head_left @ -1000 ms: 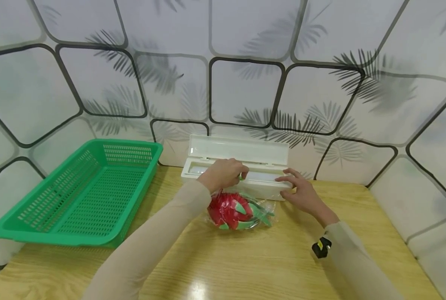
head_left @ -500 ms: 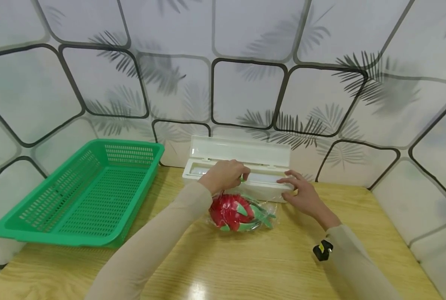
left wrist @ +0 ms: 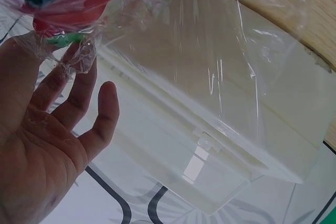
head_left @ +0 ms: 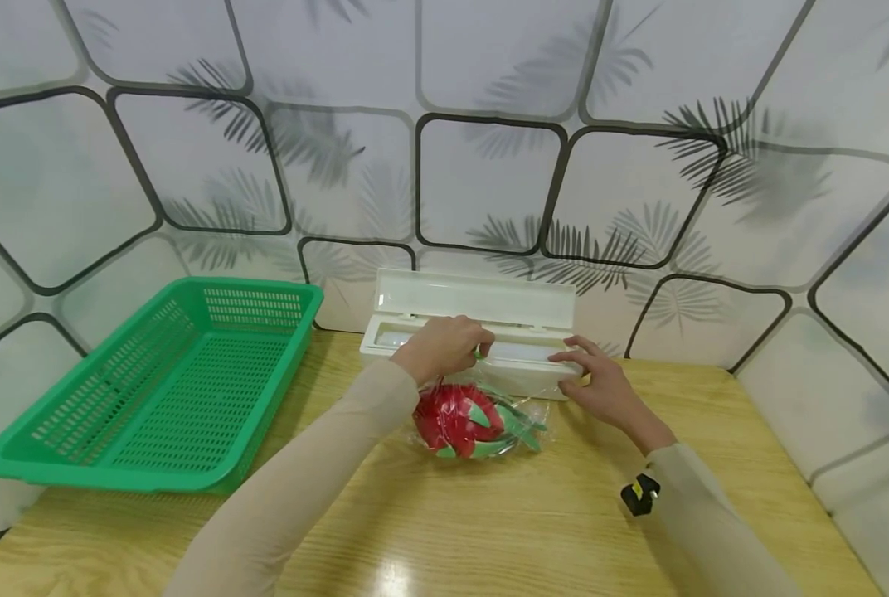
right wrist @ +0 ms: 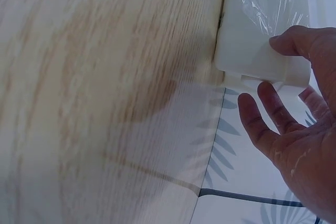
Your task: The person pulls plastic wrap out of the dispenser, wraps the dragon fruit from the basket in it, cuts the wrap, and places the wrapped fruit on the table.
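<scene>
A red dragon fruit (head_left: 455,419) with green scales, wrapped in clear cling film, lies on the table before a white cling film dispenser (head_left: 527,381). The dispenser's lid is up and a pale roll (head_left: 522,352) shows inside. My left hand (head_left: 448,344) reaches over the front edge, thumb and fingertips pinching crumpled cling film (left wrist: 81,61) where a small green piece shows. From there film stretches across the dispenser's front in the left wrist view. My right hand (head_left: 601,381) holds the dispenser's right end, its thumb (right wrist: 294,41) on the front face and other fingers around the end.
A green plastic basket (head_left: 191,477) stands at the left of the wooden table (head_left: 429,531). Behind the dispenser rises a patterned wall (head_left: 489,182), close to the raised lid (head_left: 474,297). A small black device (head_left: 640,495) sits by the right sleeve.
The view shifts very slightly. Both hands, the dragon fruit and the dispenser keep their places.
</scene>
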Demonstrator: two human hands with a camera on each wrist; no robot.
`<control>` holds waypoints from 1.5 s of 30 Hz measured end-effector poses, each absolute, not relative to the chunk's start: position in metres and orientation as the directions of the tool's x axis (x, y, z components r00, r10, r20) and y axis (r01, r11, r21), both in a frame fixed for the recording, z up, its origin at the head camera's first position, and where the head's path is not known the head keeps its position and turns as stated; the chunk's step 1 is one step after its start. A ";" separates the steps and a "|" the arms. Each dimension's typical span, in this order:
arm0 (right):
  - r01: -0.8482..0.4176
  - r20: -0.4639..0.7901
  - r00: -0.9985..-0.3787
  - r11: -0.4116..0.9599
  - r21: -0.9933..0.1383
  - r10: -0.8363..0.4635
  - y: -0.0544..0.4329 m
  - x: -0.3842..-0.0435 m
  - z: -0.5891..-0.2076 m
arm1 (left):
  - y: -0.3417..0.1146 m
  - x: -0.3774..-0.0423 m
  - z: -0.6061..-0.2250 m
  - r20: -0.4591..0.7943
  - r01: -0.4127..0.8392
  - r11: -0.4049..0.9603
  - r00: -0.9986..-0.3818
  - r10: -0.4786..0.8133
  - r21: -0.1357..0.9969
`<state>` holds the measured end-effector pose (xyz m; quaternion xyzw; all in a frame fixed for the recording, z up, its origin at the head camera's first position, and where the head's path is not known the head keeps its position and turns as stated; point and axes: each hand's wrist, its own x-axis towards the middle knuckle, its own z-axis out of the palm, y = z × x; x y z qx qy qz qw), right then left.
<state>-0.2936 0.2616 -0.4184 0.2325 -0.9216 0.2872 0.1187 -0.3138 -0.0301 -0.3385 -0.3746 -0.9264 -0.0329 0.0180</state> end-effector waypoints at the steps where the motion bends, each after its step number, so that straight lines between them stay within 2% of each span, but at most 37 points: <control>1: -0.498 0.352 -0.863 0.726 -0.475 -0.361 0.261 -0.293 -0.418 | -0.031 -0.314 -0.338 0.058 0.695 0.718 -0.719 0.692 0.047; 19: -0.495 0.348 -0.865 0.724 -0.480 -0.361 0.254 -0.293 -0.414 | -0.042 -0.314 -0.339 0.067 0.684 0.728 -0.729 0.681 0.039; 28: -0.496 0.353 -0.863 0.739 -0.455 -0.362 0.254 -0.293 -0.414 | -0.041 -0.313 -0.339 0.116 0.692 0.722 -0.719 0.685 0.025; 45: -0.493 0.346 -0.866 0.737 -0.463 -0.362 0.258 -0.289 -0.417 | -0.036 -0.312 -0.344 0.103 0.678 0.734 -0.733 0.672 0.039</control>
